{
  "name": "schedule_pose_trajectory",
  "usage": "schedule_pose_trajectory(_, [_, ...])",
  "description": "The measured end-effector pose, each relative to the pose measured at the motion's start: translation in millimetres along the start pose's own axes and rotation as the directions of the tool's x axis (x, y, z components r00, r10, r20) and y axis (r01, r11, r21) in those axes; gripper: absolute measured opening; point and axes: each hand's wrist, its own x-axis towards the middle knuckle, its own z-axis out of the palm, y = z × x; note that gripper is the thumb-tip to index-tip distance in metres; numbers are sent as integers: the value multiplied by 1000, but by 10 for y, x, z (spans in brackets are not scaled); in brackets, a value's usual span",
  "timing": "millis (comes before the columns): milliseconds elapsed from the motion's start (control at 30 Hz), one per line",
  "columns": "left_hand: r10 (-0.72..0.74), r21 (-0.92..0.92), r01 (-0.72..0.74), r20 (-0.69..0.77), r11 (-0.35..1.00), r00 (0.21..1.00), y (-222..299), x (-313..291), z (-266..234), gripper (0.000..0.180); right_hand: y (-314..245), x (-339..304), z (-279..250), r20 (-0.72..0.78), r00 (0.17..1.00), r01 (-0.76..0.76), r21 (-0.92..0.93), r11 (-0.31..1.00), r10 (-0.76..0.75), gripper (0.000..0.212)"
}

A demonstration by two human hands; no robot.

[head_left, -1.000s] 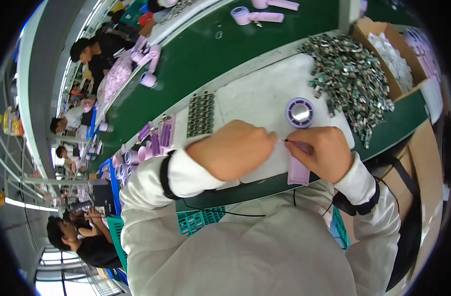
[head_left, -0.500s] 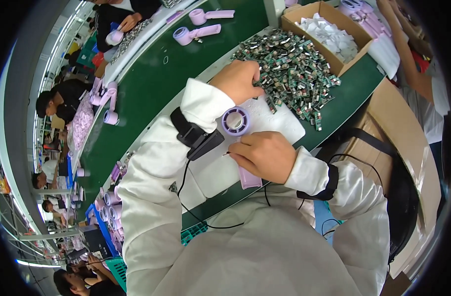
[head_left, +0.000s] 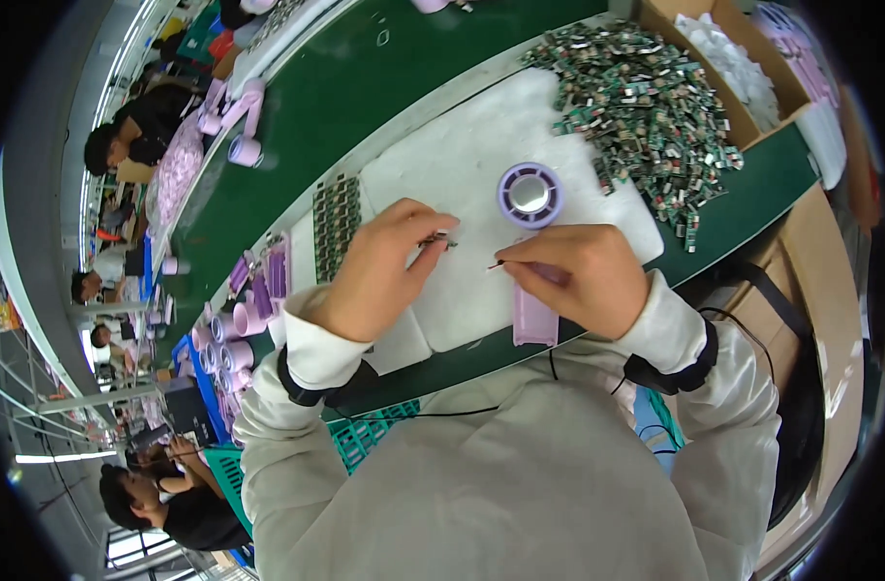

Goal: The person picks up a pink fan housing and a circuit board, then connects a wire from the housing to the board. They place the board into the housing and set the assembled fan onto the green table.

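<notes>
My left hand (head_left: 382, 261) pinches a small green circuit board (head_left: 449, 243) between thumb and fingertips, over a white foam sheet (head_left: 462, 174). My right hand (head_left: 586, 276) is closed in a pinch on a thin wire (head_left: 496, 265), with a dark tip showing at the fingers. Under and beside that hand lies a lilac handheld fan housing: its round head (head_left: 530, 196) sits above the hand, its open handle (head_left: 535, 318) below. The right fingers hide the middle of the handle. Board and wire are a short gap apart.
A large heap of small circuit boards (head_left: 646, 107) covers the far right of the foam. Behind it stands a cardboard box (head_left: 791, 92) with white pieces. Left are a panel of joined boards (head_left: 337, 228) and lilac housings (head_left: 231, 356). Co-workers sit across the green bench.
My left hand has come back from the board heap toward me and now holds a small circuit board. My right hand keeps its pinch beside the fan housing. The view has shifted.
</notes>
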Motion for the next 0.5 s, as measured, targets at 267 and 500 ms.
schedule_pose_trajectory(267, [-92, 15, 93, -59, 996, 994, 206, -335, 74, 25, -141, 71, -21, 65, 971, -237, 88, 968, 232, 11])
schedule_pose_trajectory(500, [-289, -620, 60, -275, 782, 917, 402, -392, 579, 25, -83, -3, 70, 27, 997, -76, 127, 989, 73, 15])
